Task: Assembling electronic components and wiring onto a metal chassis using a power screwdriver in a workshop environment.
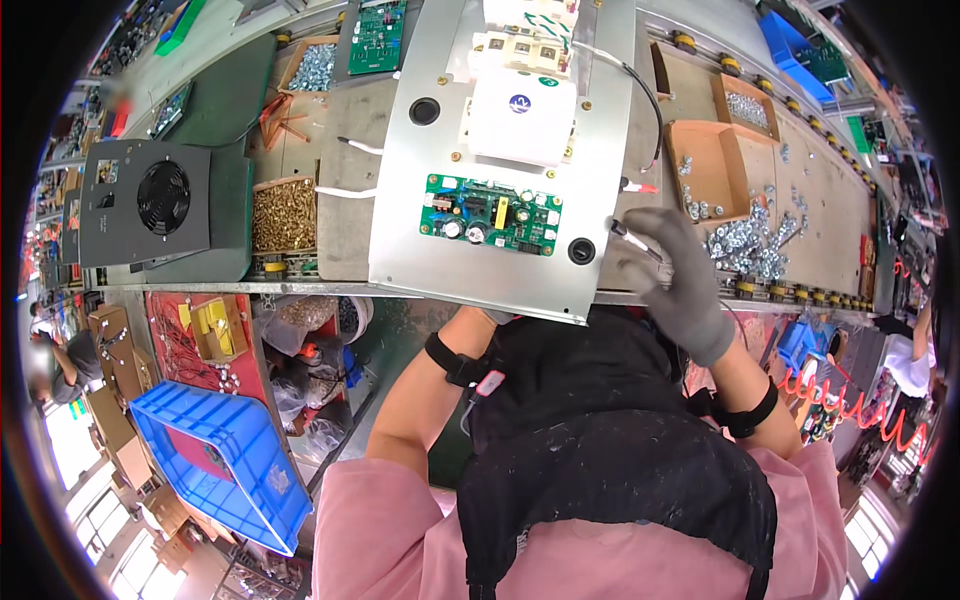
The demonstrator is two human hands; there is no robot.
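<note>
A bare metal panel (480, 275) lies in front of me, tilted slightly, its near edge over the bench rim. It carries a green circuit board (490, 215) and a white block-shaped component (522, 115). My left hand (502, 317) is almost wholly hidden under the panel's near edge, so its fingers do not show. Beside the panel's right edge is my grey-gloved right hand (675, 275), its fingers curved and apart. A white cable with a dark end (640, 242) runs between those fingers and thumb; no firm grip on it is visible.
Loose bolts (750, 240) lie right of my hand, near a cardboard tray (708, 165). Brass fasteners (284, 215) fill a box to the left, next to a dark housing with a fan (163, 198). White cables (345, 192) stick out left of the panel. A blue crate (225, 455) stands below left.
</note>
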